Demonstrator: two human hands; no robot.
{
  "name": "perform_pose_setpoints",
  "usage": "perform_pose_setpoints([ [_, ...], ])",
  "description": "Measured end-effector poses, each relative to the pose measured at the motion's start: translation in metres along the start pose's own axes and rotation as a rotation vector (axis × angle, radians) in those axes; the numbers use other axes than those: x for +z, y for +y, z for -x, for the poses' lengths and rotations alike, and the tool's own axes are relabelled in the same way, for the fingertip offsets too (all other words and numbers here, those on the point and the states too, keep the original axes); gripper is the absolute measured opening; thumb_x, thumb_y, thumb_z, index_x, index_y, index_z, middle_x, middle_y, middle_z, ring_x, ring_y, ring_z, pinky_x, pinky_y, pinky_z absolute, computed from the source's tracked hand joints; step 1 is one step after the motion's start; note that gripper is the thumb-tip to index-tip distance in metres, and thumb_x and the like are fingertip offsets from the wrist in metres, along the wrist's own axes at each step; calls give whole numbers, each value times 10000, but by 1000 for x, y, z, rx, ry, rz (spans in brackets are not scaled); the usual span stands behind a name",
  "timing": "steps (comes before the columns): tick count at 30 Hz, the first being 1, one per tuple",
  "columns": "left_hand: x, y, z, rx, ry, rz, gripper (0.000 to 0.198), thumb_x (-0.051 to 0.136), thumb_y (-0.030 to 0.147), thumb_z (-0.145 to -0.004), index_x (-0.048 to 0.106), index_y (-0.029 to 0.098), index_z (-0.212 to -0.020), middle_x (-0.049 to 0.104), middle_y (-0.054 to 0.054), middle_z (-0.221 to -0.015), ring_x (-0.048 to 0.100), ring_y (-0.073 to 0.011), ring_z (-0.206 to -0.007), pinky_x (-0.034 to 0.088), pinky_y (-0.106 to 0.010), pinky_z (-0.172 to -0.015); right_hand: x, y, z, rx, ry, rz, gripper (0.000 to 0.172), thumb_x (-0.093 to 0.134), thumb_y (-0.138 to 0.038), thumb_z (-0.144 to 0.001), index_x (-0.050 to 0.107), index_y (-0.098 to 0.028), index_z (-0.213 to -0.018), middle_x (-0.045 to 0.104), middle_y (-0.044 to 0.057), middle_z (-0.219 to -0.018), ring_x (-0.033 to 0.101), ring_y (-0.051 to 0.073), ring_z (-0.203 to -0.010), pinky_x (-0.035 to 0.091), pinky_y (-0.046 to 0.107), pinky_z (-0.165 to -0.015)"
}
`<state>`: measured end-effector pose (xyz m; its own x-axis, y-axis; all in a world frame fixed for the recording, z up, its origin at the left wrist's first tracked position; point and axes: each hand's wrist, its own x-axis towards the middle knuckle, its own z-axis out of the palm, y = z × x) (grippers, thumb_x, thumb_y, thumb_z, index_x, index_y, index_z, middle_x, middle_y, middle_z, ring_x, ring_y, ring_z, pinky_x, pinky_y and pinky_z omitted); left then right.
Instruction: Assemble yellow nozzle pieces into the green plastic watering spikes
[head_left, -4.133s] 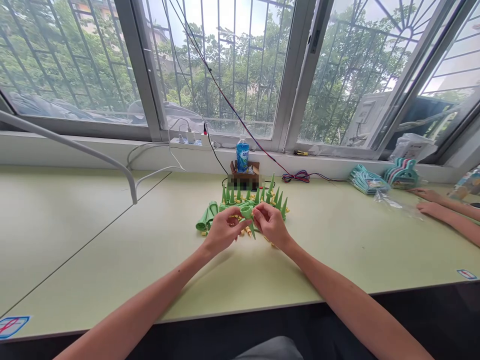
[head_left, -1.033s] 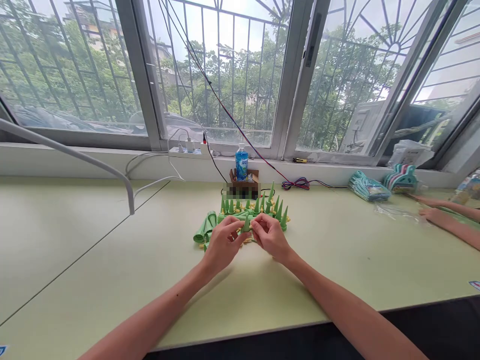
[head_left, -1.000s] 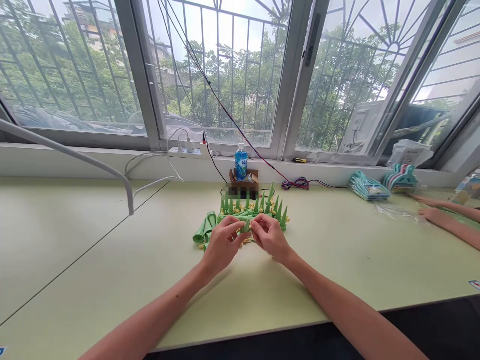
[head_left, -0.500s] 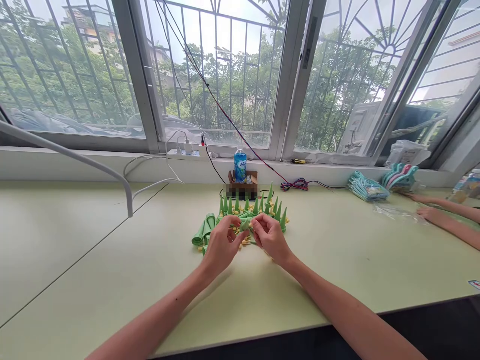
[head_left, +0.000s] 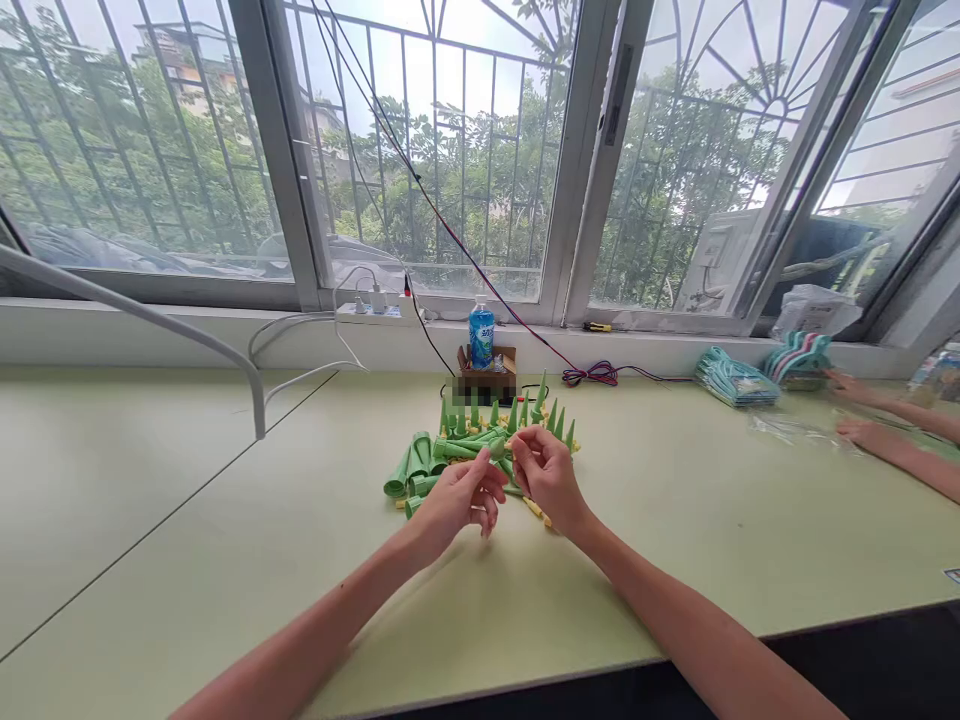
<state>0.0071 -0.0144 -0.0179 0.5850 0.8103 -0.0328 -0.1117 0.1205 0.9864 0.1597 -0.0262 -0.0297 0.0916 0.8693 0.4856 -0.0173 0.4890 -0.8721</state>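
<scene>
My right hand [head_left: 550, 478] is closed, thumb and fingertips pinching a small green cone-shaped piece [head_left: 497, 448] with a bit of yellow at the pinched end. My left hand [head_left: 466, 497] is beside it, thumb raised near the green piece and fingers loosely apart below. Whether the thumb touches the piece, I cannot tell. Just behind the hands stand several upright green pointed cones [head_left: 540, 398] with yellow bits around their bases. Larger hollow green cones [head_left: 401, 472] lie to the left. Yellow pieces [head_left: 534, 507] lie under my right hand.
A blue bottle [head_left: 481, 335] stands in a small cardboard box [head_left: 487, 383] by the wall. A coiled cable [head_left: 592, 373] and bundles of teal hangers [head_left: 735, 378] lie at the right. Another person's hands [head_left: 862, 430] rest at the far right. A white tube [head_left: 259, 400] hangs on the left.
My left hand has loosened from the green piece, dropped slightly, and its fingers have spread below. My right hand still pinches the piece in nearly the same place.
</scene>
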Motion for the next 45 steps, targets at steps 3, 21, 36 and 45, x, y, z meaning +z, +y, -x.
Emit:
perform_pose_setpoints([
  [3,-1,2,0,-41,5,107,535,522,625,-830,627,100,-828,571,-33,-687,518,-89,-463,427,-213,-388,0,1,1,-13,-48,-14,260,558,-441,-886,496,-201,-809,434,-69,-554,348,50,-372,258,189,-343],
  [21,-7,4,5,45,3,-1,378,697,469,-772,550,124,-731,545,7,-627,472,-53,-467,425,-193,-442,-4,6,1,53,-134,58,256,574,-410,-873,508,-191,-760,419,-56,-574,340,65,-425,272,202,-379],
  [36,-9,-2,1,368,115,-439,291,589,392,-850,571,177,-1045,503,23,-692,516,-97,-460,407,-215,-378,-5,2,0,81,-146,72,276,570,-417,-875,511,-187,-734,413,-65,-512,353,65,-409,277,196,-378],
  [45,-12,-4,1,479,213,-640,322,568,357,-858,606,201,-1137,593,-35,-834,508,-100,-547,442,-222,-478,-5,-2,-1,91,-146,29,283,587,-428,-862,523,-184,-733,410,-73,-487,367,61,-374,284,191,-353],
])
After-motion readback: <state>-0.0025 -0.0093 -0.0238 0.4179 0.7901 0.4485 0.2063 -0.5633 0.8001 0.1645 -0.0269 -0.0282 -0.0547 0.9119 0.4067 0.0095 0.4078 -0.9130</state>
